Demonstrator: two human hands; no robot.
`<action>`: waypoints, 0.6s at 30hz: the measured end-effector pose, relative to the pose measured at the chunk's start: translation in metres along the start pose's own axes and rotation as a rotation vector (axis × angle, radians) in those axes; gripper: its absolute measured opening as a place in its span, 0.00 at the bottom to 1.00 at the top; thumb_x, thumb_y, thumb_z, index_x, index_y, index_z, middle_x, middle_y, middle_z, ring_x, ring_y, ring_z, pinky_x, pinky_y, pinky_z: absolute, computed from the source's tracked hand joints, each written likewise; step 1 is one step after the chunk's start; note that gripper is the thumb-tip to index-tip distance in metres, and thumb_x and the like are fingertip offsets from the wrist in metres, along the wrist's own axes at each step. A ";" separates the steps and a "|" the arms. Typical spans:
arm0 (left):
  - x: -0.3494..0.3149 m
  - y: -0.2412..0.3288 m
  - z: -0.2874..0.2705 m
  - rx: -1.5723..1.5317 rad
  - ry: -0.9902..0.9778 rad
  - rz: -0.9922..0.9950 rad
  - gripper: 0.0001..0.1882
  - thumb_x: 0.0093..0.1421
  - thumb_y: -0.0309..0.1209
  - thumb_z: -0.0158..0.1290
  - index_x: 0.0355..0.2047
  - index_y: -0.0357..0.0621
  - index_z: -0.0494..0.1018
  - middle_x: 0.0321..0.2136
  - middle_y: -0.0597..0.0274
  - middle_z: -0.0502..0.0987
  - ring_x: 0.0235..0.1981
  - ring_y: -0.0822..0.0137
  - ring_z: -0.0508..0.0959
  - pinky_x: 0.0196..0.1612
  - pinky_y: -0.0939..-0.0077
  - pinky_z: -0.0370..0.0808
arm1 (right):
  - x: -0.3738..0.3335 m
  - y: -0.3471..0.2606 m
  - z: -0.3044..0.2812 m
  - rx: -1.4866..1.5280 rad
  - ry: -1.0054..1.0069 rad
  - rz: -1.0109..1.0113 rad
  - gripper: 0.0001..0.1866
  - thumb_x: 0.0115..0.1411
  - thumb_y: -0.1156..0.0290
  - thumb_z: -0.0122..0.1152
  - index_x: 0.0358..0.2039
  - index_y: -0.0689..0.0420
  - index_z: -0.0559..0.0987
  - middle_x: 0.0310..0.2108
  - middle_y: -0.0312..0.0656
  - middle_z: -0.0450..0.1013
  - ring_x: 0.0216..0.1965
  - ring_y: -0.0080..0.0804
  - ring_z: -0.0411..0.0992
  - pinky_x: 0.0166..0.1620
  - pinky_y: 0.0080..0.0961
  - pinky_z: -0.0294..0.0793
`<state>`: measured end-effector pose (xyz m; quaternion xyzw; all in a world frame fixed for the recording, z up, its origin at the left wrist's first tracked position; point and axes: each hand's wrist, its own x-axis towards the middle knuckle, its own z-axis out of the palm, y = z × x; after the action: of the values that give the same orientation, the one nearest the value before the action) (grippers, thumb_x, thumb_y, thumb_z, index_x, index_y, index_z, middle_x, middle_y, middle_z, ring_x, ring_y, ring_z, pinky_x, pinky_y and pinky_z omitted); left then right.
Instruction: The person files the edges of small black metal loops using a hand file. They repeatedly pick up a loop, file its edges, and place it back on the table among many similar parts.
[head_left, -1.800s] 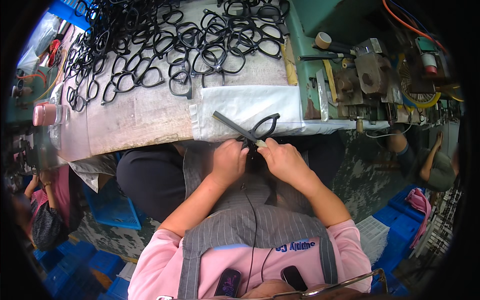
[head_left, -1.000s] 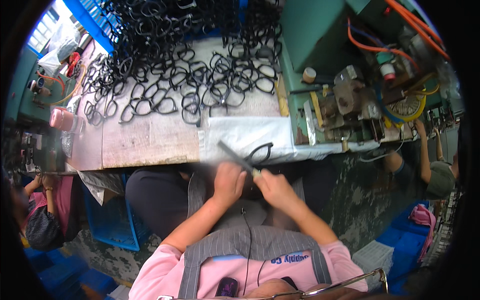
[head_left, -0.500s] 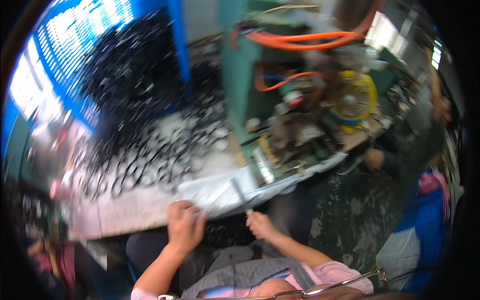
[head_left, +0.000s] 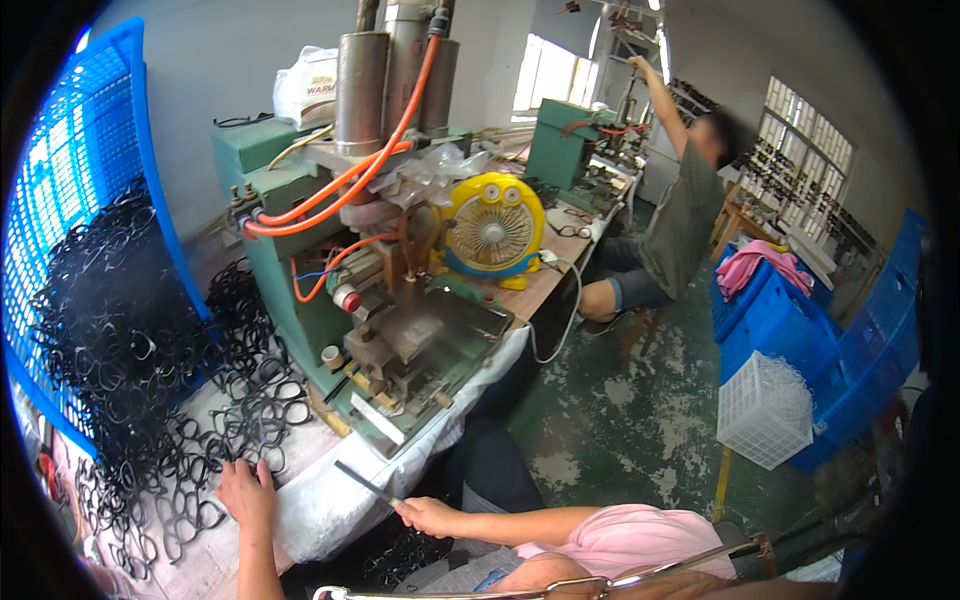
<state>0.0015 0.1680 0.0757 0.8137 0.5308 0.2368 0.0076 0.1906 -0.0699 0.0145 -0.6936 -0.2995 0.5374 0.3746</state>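
Note:
My left hand [head_left: 247, 493] rests at the edge of a spread of black eyeglass frames [head_left: 185, 480] on the pale tabletop. Its fingers are apart, and nothing shows in its grip. Over the front edge of the table, my right hand [head_left: 428, 517] is closed round the short handle of a narrow, flat, dark file [head_left: 366, 482]. The file's blade points up and left, above white plastic sheeting [head_left: 320, 505]. More black frames are heaped in a tilted blue basket [head_left: 150, 130] at the left.
A green press machine [head_left: 285, 270] with orange hoses stands ahead, beside a yellow fan [head_left: 495, 232]. Right of them, another person [head_left: 680, 230] sits with an arm raised. Blue crates [head_left: 775, 320] and a white basket [head_left: 765, 410] stand on the worn green floor.
The view has swung to the right and become sharper, bringing the press, co-worker and crates further in. My left hand is now at the frames; my right hand still holds the file.

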 end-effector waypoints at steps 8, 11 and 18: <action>-0.001 -0.023 -0.006 0.064 0.032 -0.007 0.11 0.52 0.35 0.55 0.27 0.38 0.77 0.37 0.52 0.72 0.43 0.50 0.70 0.44 0.54 0.66 | -0.002 -0.005 -0.005 -0.089 0.065 -0.083 0.30 0.65 0.40 0.40 0.25 0.56 0.72 0.15 0.38 0.67 0.14 0.29 0.65 0.17 0.29 0.65; 0.000 -0.040 -0.013 0.051 -0.029 -0.054 0.11 0.54 0.32 0.51 0.34 0.37 0.74 0.36 0.46 0.73 0.41 0.46 0.69 0.46 0.51 0.66 | -0.002 -0.002 -0.001 -0.154 0.060 -0.028 0.28 0.65 0.43 0.42 0.25 0.55 0.75 0.17 0.39 0.71 0.17 0.29 0.69 0.24 0.29 0.69; -0.054 0.010 -0.076 -1.042 0.375 -0.317 0.11 0.67 0.32 0.41 0.28 0.40 0.66 0.20 0.68 0.65 0.21 0.76 0.63 0.26 0.79 0.61 | -0.006 0.002 -0.004 0.155 -0.085 0.037 0.20 0.69 0.50 0.42 0.28 0.52 0.67 0.12 0.26 0.54 0.09 0.13 0.49 0.13 0.15 0.47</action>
<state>-0.0371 0.0988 0.1260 0.5572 0.4518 0.6033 0.3486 0.1930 -0.0766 0.0161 -0.6446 -0.2597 0.5948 0.4041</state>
